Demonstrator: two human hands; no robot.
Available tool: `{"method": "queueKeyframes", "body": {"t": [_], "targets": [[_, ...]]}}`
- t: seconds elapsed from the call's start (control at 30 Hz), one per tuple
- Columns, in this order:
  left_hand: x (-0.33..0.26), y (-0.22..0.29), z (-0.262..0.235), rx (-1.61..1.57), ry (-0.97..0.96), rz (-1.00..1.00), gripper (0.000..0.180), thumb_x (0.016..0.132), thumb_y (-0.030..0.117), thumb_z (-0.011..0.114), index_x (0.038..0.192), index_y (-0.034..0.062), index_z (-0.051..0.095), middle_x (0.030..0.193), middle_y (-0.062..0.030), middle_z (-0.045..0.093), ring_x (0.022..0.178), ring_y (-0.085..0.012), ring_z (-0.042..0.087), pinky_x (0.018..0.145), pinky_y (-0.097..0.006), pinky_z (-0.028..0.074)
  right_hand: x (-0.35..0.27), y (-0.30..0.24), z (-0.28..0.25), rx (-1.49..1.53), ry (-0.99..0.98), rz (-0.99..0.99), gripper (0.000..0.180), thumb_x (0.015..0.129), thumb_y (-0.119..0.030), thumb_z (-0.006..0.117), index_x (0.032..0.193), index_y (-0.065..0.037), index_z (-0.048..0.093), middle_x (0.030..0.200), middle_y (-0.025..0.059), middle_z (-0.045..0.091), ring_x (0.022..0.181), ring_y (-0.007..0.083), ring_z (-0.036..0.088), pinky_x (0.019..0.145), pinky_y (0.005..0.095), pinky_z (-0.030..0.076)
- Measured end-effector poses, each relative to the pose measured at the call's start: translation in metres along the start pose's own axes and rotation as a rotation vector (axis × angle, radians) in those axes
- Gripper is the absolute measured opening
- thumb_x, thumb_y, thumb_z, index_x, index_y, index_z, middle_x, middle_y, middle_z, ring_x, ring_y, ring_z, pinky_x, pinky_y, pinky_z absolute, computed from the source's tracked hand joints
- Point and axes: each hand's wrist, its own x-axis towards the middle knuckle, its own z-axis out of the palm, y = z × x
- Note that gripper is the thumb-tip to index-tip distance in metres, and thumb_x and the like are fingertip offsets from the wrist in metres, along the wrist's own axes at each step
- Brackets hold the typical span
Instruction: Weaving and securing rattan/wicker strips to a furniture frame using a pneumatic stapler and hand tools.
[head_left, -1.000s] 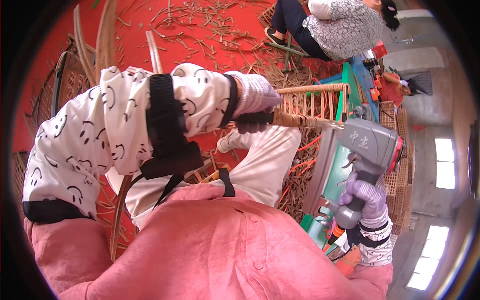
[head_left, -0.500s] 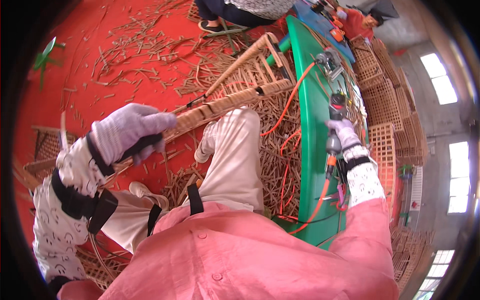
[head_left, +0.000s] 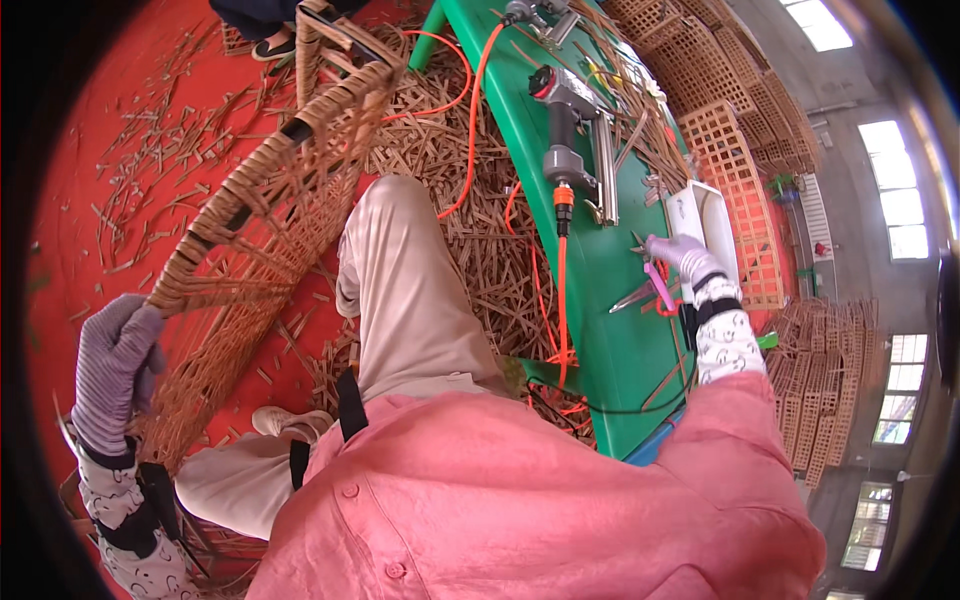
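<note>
My left hand (head_left: 118, 368), in a striped pale glove, is closed on the near end of a woven wicker basket (head_left: 235, 245). The basket stands tilted beside my left knee, its wrapped rim running up and away with dark bands on it. My right hand (head_left: 685, 258), gloved too, is over the green table, its fingers closed around a small dark-tipped thing I cannot make out. Just beside it lie pink-handled scissors or cutters (head_left: 660, 288), and a white open box (head_left: 712, 225) touches the hand's far side. A nail gun (head_left: 575, 120) rests on the table.
Orange air hose (head_left: 562, 300) runs from the nail gun over the edge of the green table (head_left: 610, 360). Wood strips (head_left: 460, 240) litter the red floor. Another tool (head_left: 535, 15) lies farther along the table. Lattice panels (head_left: 735, 190) are stacked beyond. A person's foot (head_left: 273, 48) shows at the top left.
My right hand has let go of the nail gun, which now lies on the table, and moved to the white box and scissors. My left hand has swung the basket leftward and turned it.
</note>
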Motion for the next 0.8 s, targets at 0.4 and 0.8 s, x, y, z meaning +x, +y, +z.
{"method": "queueKeyframes", "body": {"t": [0.4, 0.8], "targets": [[-0.026, 0.013, -0.006, -0.039, -0.070, 0.039, 0.024, 0.085, 0.022, 0.058, 0.083, -0.0016, 0.060, 0.057, -0.0031, 0.054, 0.038, -0.0081, 0.047, 0.034, -0.022, 0.036, -0.029, -0.004, 0.034, -0.585, 0.073, -0.202, 0.089, 0.045, -0.018, 0.079, 0.123, -0.007, 0.040, 0.128, 0.0123, 0.041, 0.114, 0.0288, 0.048, 0.094, 0.0359, 0.043], [-0.029, 0.006, 0.009, 0.203, 0.067, 0.347, 0.021, 0.081, 0.017, 0.063, 0.085, -0.0035, 0.062, 0.058, -0.0044, 0.051, 0.056, -0.0076, 0.044, 0.051, -0.029, 0.042, -0.083, -0.099, -0.023, 0.127, 0.415, -0.542, 0.054, 0.057, -0.035, 0.071, 0.098, -0.005, 0.052, 0.102, 0.0120, 0.058, 0.092, 0.0269, 0.058, 0.083, 0.0335, 0.044]]}}
